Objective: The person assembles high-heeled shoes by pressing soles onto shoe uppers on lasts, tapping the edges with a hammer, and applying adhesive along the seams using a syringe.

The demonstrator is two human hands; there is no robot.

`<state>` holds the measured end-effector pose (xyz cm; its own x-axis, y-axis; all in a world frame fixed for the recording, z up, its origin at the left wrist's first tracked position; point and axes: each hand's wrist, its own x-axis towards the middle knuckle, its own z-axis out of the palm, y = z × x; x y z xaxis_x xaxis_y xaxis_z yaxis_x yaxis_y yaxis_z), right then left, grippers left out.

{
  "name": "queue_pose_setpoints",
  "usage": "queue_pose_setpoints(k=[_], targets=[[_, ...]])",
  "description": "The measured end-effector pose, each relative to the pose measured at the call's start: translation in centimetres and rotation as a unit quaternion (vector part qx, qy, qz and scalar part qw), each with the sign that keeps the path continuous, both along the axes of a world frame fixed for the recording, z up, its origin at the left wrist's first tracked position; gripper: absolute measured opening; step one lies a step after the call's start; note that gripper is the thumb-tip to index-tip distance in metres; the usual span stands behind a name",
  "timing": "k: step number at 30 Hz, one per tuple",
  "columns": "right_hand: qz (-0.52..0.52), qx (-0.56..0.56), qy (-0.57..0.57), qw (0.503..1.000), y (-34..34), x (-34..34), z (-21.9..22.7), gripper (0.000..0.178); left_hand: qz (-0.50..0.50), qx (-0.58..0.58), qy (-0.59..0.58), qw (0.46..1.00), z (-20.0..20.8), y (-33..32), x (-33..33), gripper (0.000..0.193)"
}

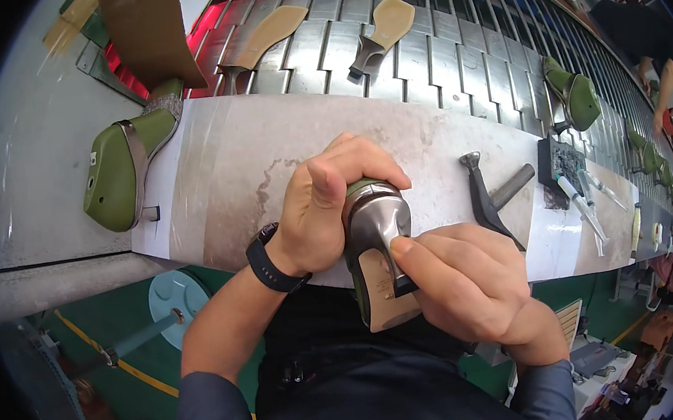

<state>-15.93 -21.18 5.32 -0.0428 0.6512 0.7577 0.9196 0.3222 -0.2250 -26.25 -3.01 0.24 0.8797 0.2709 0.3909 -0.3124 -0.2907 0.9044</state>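
In front of my body is a shoe (380,280) on a green last, held with its tan sole and metallic grey heel facing up. My left hand (319,211) is closed around its left and far side, fingers curled over the back of the heel. From the right, my right hand (474,278) grips the heel, with the thumb pressed along its shaft near the dark tip. The right fingers are folded, and whatever lies beneath them is hidden. A hammer (481,193) lies on the bench to the right of my hands.
Beyond the bench (227,147) runs a slatted metal conveyor (460,63) bearing tan soles (393,19) with heels. One green shoe last (121,169) stands at left, another (579,101) at right. A dark block (563,168) and syringes (582,204) lie to the right. People work farther off.
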Motion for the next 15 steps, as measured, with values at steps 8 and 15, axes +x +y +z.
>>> queue_pose_setpoints(k=[8,15], targets=[[-0.006,-0.007,0.003,1.0,0.7,-0.3,-0.3,0.031,-0.001,0.01,0.007,1.0,0.1,0.5,-0.3,0.107],[-0.008,-0.002,0.003,1.0,1.1,-0.5,-0.4,0.029,-0.005,0.001,0.001,1.0,-0.2,0.6,-0.5,0.108]])
